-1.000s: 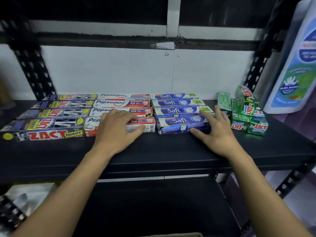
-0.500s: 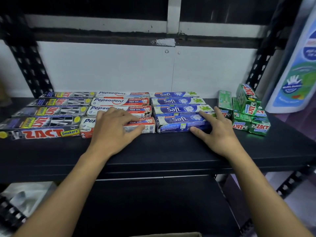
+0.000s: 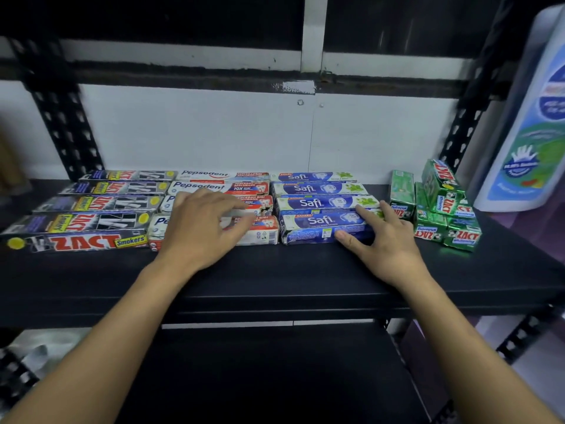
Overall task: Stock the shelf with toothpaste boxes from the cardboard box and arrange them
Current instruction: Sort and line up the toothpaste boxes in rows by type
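head view: both hands squaring the front row of toothpaste boxes

my left hand lies palm down on the nearest pepsodent box, fingers spread and nearly straight, pressing rather than gripping. my right hand rests at the right end of the nearest safi box, fingers straight along its top and thumb flat against its near face. the toothpaste boxes lie flat on the black shelf in rows running near to far: zact smokers boxes at left, pepsodent in the middle, safi just to their right, and a loose stack of green zact boxes apart at far right.

risks, as i judge them: an uneven push could skew the front boxes or jam them against the rows behind. a slide to the right might topple the green stack, whose top box sits tilted.

hidden: my left palm covers most of the pepsodent box. the cardboard box is out of view. the large bottle at right is cut off by the frame, its label blurred.
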Motion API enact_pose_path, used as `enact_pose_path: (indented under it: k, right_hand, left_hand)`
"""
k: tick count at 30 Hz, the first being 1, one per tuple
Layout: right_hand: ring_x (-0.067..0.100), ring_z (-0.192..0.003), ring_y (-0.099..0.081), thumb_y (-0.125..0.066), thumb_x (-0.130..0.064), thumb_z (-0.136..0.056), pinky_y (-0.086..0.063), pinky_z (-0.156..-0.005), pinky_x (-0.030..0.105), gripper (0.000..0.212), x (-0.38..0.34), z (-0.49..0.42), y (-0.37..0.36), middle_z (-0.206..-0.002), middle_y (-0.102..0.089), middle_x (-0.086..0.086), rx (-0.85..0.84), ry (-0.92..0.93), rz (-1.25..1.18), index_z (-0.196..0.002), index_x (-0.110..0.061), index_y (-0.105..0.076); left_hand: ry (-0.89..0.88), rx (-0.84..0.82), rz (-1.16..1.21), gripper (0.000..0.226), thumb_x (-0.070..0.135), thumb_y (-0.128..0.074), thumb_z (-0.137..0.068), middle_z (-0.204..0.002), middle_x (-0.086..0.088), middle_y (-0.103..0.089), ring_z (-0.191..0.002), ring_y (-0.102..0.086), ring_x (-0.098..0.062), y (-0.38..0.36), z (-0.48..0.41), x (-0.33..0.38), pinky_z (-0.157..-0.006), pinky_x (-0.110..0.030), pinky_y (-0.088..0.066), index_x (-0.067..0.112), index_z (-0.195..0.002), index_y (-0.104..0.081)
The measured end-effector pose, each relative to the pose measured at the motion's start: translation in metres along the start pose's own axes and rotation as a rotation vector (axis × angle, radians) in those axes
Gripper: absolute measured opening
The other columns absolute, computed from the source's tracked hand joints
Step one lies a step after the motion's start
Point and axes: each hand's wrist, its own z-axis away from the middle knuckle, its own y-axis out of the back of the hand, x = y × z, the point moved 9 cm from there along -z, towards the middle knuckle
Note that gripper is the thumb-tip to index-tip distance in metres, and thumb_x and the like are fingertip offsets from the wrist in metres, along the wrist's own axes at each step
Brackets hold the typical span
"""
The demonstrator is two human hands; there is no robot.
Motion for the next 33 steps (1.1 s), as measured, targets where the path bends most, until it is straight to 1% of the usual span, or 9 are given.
enact_pose_path:
  k: [3, 7, 9, 12, 16, 23, 28, 31, 33]
  right_hand:
    - [0.035, -0.142, -0.018, -0.050, -0.080, -0.075, -0.028, -0.113, 0.045, 0.082, 0.000, 0.000, -0.001, -0.163, -0.014, -0.002, -0.007, 0.001, 0.002, -0.147, -0.044, -0.036]
    - [0.034, -0.143, -0.018, -0.051, -0.080, -0.074, -0.028, -0.114, 0.045, 0.082, 0.000, 0.001, 0.001, -0.163, -0.014, -0.003, -0.012, -0.008, -0.016, -0.147, -0.045, -0.036]
    - [0.034, -0.143, -0.018, -0.051, -0.080, -0.074, -0.028, -0.113, 0.046, 0.083, -0.001, 0.001, 0.002, -0.163, -0.014, -0.003, -0.012, -0.010, -0.014, -0.147, -0.044, -0.037]
    - [0.033, -0.143, -0.018, -0.052, -0.079, -0.074, -0.030, -0.113, 0.047, 0.083, -0.001, 0.001, 0.002, -0.163, -0.015, -0.003, -0.013, -0.023, -0.015, -0.147, -0.043, -0.037]
    - [0.032, -0.142, -0.020, -0.053, -0.078, -0.074, -0.029, -0.113, 0.045, 0.082, -0.003, 0.002, 0.004, -0.162, -0.017, -0.002, 0.003, -0.015, -0.027, -0.146, -0.041, -0.039]
    - [0.032, -0.142, -0.020, -0.054, -0.078, -0.074, -0.030, -0.112, 0.046, 0.082, -0.002, 0.002, 0.005, -0.162, -0.018, -0.003, 0.005, -0.014, -0.031, -0.146, -0.041, -0.040]
    - [0.034, -0.141, -0.022, -0.054, -0.078, -0.074, -0.030, -0.112, 0.046, 0.082, -0.003, 0.002, 0.005, -0.162, -0.018, -0.002, 0.013, -0.015, -0.021, -0.146, -0.040, -0.041]
    - [0.034, -0.140, -0.024, -0.054, -0.079, -0.074, -0.032, -0.111, 0.045, 0.083, -0.003, 0.003, 0.006, -0.162, -0.020, -0.002, 0.027, -0.009, -0.008, -0.146, -0.040, -0.041]
    - [0.033, -0.139, -0.025, -0.053, -0.081, -0.072, -0.032, -0.111, 0.045, 0.085, -0.002, 0.003, 0.007, -0.161, -0.021, -0.003, 0.035, -0.012, -0.002, -0.146, -0.040, -0.042]
  left_hand:
    - [-0.020, -0.077, 0.022, 0.037, 0.050, -0.055, -0.089, -0.115, 0.004, -0.072, -0.109, -0.062, -0.022, 0.000, -0.026, -0.016, -0.095, -0.038, -0.042, 0.024, -0.108, -0.074]
    - [0.046, -0.376, 0.073, 0.041, 0.055, -0.067, -0.085, -0.120, 0.006, -0.070, -0.114, -0.061, -0.015, -0.025, -0.042, -0.042, -0.100, -0.036, -0.047, 0.025, -0.113, -0.073]
    - [0.084, -0.439, 0.110, 0.043, 0.053, -0.071, -0.082, -0.122, 0.008, -0.068, -0.116, -0.059, -0.012, -0.031, -0.043, -0.047, -0.102, -0.035, -0.046, 0.026, -0.115, -0.073]
    - [0.136, -0.447, 0.183, 0.040, 0.050, -0.076, -0.078, -0.124, 0.010, -0.067, -0.117, -0.058, -0.010, -0.033, -0.045, -0.054, -0.103, -0.032, -0.044, 0.030, -0.112, -0.074]
    - [0.187, -0.468, 0.259, 0.037, 0.045, -0.082, -0.074, -0.118, 0.011, -0.070, -0.108, -0.056, -0.004, -0.034, -0.046, -0.059, -0.093, -0.023, -0.041, 0.031, -0.107, -0.076]
    - [0.278, -0.513, 0.350, 0.033, 0.051, -0.086, -0.062, -0.092, 0.015, -0.075, -0.095, -0.065, -0.002, -0.035, -0.047, -0.068, -0.085, -0.024, -0.049, 0.036, -0.091, -0.079]
    - [0.292, -0.528, 0.375, 0.039, 0.056, -0.084, -0.056, -0.090, 0.015, -0.075, -0.093, -0.065, -0.003, -0.034, -0.048, -0.068, -0.082, -0.026, -0.052, 0.037, -0.090, -0.080]
    - [0.299, -0.544, 0.373, 0.038, 0.056, -0.083, -0.060, -0.093, 0.016, -0.074, -0.093, -0.064, -0.004, -0.035, -0.048, -0.069, -0.079, -0.025, -0.049, 0.036, -0.093, -0.079]
    - [0.298, -0.487, 0.405, 0.031, 0.053, -0.081, -0.068, -0.094, 0.017, -0.074, -0.091, -0.065, -0.003, -0.032, -0.052, -0.067, -0.076, -0.025, -0.051, 0.036, -0.094, -0.079]
